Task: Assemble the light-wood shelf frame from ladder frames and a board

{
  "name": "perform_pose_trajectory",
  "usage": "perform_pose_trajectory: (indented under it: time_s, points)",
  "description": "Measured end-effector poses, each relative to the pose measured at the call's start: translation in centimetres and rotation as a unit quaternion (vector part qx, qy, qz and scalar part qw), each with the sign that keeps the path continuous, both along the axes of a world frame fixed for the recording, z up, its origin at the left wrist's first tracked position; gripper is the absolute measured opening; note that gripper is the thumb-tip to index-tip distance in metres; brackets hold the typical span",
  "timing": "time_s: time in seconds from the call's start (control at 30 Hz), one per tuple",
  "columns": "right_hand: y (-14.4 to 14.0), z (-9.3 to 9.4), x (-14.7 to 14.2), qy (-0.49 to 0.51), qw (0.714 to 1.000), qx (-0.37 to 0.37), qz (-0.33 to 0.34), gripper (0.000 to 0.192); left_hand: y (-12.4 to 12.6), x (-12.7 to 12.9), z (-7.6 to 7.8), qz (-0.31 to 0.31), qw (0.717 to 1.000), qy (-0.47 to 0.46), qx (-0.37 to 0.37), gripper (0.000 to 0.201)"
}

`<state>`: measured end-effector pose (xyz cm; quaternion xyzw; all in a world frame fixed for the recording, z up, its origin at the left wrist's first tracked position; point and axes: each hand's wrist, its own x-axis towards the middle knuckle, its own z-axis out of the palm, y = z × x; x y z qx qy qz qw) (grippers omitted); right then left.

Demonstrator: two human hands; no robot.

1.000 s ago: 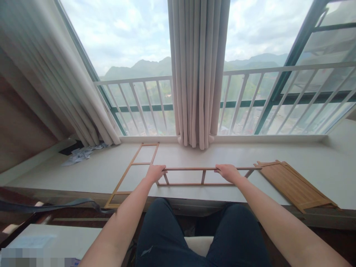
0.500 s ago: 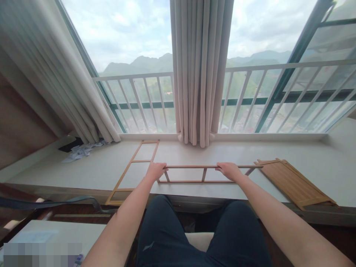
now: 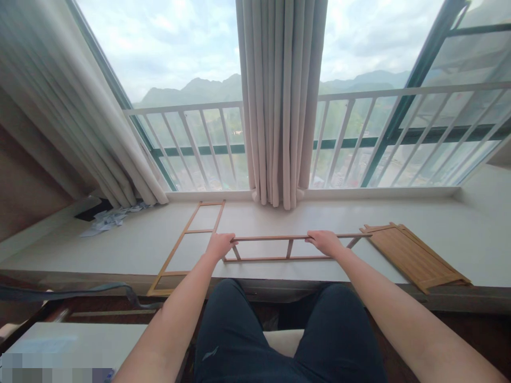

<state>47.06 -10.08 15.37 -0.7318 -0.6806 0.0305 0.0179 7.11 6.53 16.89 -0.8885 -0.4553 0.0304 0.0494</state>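
Seemingly a home interior, pale curtains (image 3: 281, 106) are hanging at ten and twelve o'clock, a broad windowsill (image 3: 339, 213) is running beneath.

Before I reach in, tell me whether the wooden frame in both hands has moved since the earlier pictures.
No, not noticeably: judged against the wooden panel on the ledge, the held frame stays in place; the whole view shifts slightly.

Daylit windows (image 3: 171, 48) | white railing (image 3: 359, 95) | beige curtains (image 3: 281, 106) | pale sill (image 3: 347, 214) | dark floor (image 3: 475, 335), possibly wood
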Motion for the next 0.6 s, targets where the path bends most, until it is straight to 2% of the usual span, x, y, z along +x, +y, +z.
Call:
perform_pose_trajectory:
  time_s: [0.07,0.17,0.2,0.27,0.33,0.37,0.4,0.43,0.47,0.53,0.6]
  points:
    - [-0.2,-0.1,-0.1,0.005,1.000,0.022,0.021,0.027,0.0,0.1,0.2,-0.002,1.000,0.003,0.002,0.028]
    - [-1.7,-1.4,-0.2,0.030,0.985,0.162,0.047,0.044,0.0,0.3,0.4,-0.005,1.000,0.012,0.002,0.027]
    - [-2.6,-2.4,-0.1,0.050,0.972,0.226,0.034,0.051,0.0,0.3,0.5,-0.006,1.000,0.015,0.000,0.026]
    - [-5.0,-5.1,0.8,0.113,0.936,0.330,-0.036,0.055,0.2,0.4,0.5,-0.013,1.000,0.023,-0.002,0.027]
    - [-7.7,-8.7,2.7,0.202,0.886,0.386,-0.162,0.057,0.5,0.4,0.4,-0.014,0.999,0.031,0.002,0.030]
    - [-9.2,-10.6,4.1,0.256,0.849,0.393,-0.245,0.062,0.8,0.5,0.3,-0.011,0.999,0.034,0.004,0.032]
    - [-10.8,-12.4,5.7,0.313,0.795,0.388,-0.345,0.067,1.1,0.6,0.3,-0.012,0.999,0.038,0.004,0.035]
    - [-12.3,-14.1,7.4,0.367,0.727,0.375,-0.443,0.072,1.4,0.7,0.2,-0.010,0.999,0.044,0.002,0.037]
    - [-13.8,-15.6,9.2,0.378,0.688,0.364,-0.501,0.077,1.6,0.9,0.2,-0.006,0.999,0.049,0.002,0.039]
    - [-16.6,-17.7,12.6,0.384,0.643,0.347,-0.565,0.079,2.1,1.3,0.2,-0.001,0.998,0.056,-0.010,0.042]
    - [-18.7,-19.0,15.5,0.391,0.615,0.333,-0.598,0.076,2.4,1.7,0.2,0.005,0.998,0.061,-0.020,0.044]
